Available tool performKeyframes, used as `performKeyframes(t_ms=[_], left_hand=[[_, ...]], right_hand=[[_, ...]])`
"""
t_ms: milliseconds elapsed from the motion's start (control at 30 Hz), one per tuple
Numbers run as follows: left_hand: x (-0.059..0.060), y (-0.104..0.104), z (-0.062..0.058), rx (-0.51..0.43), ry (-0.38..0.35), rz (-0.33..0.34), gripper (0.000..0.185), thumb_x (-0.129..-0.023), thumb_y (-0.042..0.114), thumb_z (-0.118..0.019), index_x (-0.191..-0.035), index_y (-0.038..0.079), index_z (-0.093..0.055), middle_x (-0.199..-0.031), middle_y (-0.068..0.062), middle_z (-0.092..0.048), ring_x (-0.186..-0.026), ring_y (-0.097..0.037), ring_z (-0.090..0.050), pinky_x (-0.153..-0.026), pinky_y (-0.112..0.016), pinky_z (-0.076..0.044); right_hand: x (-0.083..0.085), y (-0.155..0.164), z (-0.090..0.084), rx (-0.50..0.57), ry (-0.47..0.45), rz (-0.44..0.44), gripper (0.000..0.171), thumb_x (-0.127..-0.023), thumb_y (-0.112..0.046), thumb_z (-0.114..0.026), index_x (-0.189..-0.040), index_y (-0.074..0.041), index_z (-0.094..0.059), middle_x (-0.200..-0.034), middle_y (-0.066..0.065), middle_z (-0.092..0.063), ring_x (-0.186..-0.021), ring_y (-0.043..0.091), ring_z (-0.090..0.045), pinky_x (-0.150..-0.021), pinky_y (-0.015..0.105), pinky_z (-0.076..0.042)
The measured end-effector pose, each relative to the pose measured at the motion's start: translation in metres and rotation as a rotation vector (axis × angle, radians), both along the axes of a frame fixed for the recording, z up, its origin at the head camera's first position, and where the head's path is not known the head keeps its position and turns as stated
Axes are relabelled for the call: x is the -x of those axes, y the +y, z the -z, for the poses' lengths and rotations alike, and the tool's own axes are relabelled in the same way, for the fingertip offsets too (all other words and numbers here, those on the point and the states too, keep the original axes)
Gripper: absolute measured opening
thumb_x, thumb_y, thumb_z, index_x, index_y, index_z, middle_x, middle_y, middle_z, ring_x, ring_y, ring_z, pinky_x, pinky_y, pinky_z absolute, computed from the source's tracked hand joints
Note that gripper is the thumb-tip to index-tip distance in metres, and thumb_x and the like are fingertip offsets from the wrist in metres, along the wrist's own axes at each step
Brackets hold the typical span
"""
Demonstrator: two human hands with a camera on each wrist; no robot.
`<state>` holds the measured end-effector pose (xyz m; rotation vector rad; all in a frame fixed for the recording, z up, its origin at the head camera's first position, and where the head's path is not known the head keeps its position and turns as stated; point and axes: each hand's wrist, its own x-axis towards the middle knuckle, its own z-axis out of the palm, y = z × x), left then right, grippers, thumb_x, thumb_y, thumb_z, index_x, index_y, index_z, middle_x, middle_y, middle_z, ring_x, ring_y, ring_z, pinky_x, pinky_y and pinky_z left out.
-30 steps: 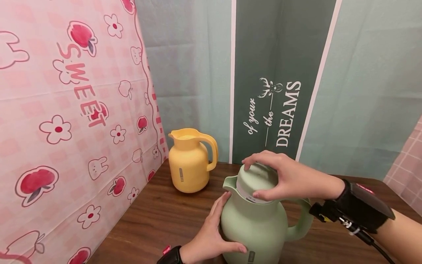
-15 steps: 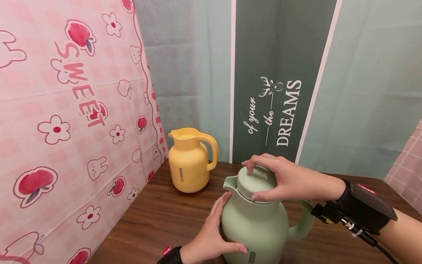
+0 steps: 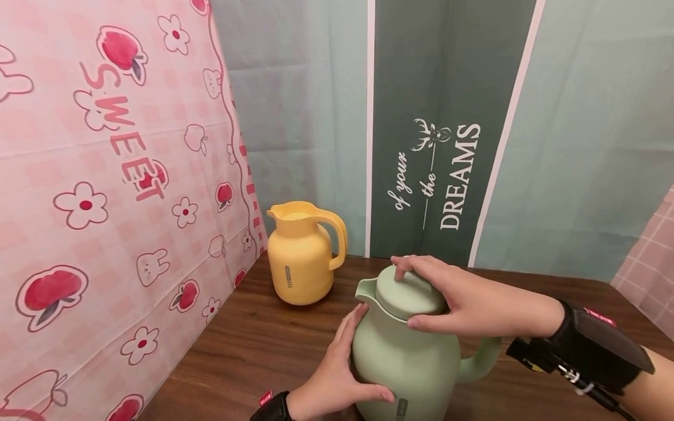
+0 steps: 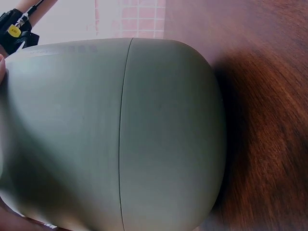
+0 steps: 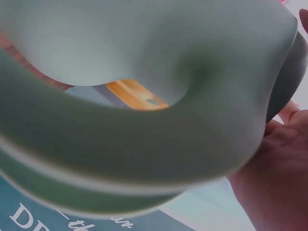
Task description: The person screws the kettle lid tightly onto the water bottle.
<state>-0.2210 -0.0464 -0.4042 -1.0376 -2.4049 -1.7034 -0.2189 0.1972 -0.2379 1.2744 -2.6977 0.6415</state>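
Lid-seating step: your right hand (image 3: pixel 463 298) grips lid (image 3: pixel 411 292) atop green jug (image 3: pixel 405 356); left hand (image 3: pixel 332 374) flat, fingers straight, steadies body. Next likely: twist lid snug.

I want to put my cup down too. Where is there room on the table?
Bare wood lies on the table in front of the yellow jug, between the pink cloth and the green jug. More shows right of the green jug, toward the back wall. It is crowded at the green jug: left hand presses its side, right hand grips its lid.
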Motion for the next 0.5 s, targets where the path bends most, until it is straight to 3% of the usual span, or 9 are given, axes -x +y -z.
performKeyframes(t_ms=[300, 500], left_hand=[[-0.001, 0.001, -0.004, 0.006, -0.025, -0.004, 0.116, -0.067, 0.03, -0.088, -0.151, 0.036, -0.008, -0.153, 0.008, -0.014, -0.133, -0.016, -0.03, -0.104, -0.04, -0.031], [-0.001, 0.001, -0.002, 0.002, 0.003, -0.006, 0.116, -0.067, 0.033, -0.087, -0.152, 0.035, -0.008, -0.153, 0.007, -0.014, -0.134, -0.017, -0.029, -0.104, -0.039, -0.031]], right_hand=[[0.002, 0.005, -0.007, -0.012, -0.098, -0.04, 0.035, -0.091, -0.033, -0.064, -0.117, -0.034, -0.04, -0.145, -0.011, -0.036, -0.121, 0.009, -0.044, -0.089, 0.027, -0.044], [0.0, 0.0, -0.021, -0.078, -0.136, -0.043, 0.052, -0.085, -0.019, -0.068, -0.125, -0.033, -0.039, -0.15, -0.012, -0.025, -0.124, 0.008, -0.039, -0.094, 0.028, -0.041]])
